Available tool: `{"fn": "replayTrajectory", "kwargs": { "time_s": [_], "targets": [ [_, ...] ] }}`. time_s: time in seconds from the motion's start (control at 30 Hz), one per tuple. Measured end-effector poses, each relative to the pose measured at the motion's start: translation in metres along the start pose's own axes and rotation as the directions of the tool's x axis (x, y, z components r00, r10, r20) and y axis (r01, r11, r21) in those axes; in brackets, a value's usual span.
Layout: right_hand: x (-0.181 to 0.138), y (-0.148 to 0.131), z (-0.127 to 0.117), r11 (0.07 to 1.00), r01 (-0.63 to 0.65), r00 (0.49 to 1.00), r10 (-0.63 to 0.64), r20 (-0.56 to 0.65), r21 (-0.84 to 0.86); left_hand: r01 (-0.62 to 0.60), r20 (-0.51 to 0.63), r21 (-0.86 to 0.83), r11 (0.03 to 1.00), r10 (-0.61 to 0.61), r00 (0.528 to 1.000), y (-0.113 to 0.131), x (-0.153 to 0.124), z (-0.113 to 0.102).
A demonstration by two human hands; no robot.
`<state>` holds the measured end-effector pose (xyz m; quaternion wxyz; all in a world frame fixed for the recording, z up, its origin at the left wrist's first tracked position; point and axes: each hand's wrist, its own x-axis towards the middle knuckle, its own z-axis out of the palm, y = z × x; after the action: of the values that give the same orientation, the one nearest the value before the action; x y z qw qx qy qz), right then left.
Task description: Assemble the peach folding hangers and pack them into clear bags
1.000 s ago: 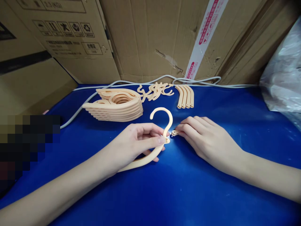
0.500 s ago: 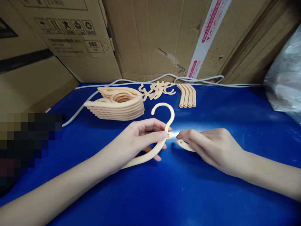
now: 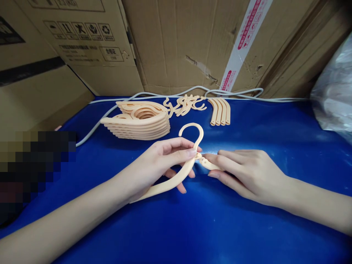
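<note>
Between the thumb and fingers of my left hand [image 3: 173, 157] is a cream plastic hanger hook [image 3: 200, 134] joined to a curved hanger arm [image 3: 170, 183]. The hook stands up above the thumb and the arm slants down to the left under the palm. My right hand [image 3: 244, 168] is closed on a second hanger arm [image 3: 210, 165], most of it hidden by the fingers. Its holed end lies close beside the hook's base; whether the two touch I cannot tell.
Behind my left hand stands a stack of folded cream hangers [image 3: 137, 126]. Loose hooks [image 3: 187, 104] lie in a pile at the back, with several hanger arms [image 3: 220, 112] to their right. A white cable [image 3: 165, 96] runs before cardboard boxes [image 3: 178, 47]. Clear plastic wrapping [image 3: 332, 88] sits at right.
My right hand has brought the hanger arm's holed end leftward, up to the hook's base. The right thumb now shows below that arm. My left hand keeps its grip, with the hook tipped slightly.
</note>
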<state>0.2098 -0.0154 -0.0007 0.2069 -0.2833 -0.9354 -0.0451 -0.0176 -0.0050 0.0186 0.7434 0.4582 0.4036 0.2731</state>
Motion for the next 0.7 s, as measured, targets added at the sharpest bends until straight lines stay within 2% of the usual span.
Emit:
{"fn": "replayTrajectory", "kwargs": {
  "time_s": [0.3,0.5,0.7],
  "targets": [
    [-0.0024,-0.0004,-0.0005,0.992,0.018,0.995,-0.031,-0.097,-0.129,0.045,0.039,0.050,0.998,-0.047,0.998,-0.0007,-0.0016,0.0011],
    [-0.0029,-0.0013,-0.0017,0.987,0.037,0.992,-0.055,-0.113,-0.158,-0.007,0.070,0.073,0.997,0.002,0.998,-0.0010,-0.0010,0.0004],
    [-0.0029,-0.0023,-0.0026,0.975,0.070,0.989,-0.096,-0.114,-0.212,-0.055,0.011,0.123,0.991,0.054,0.998,-0.0008,-0.0005,0.0024]
  ]
}}
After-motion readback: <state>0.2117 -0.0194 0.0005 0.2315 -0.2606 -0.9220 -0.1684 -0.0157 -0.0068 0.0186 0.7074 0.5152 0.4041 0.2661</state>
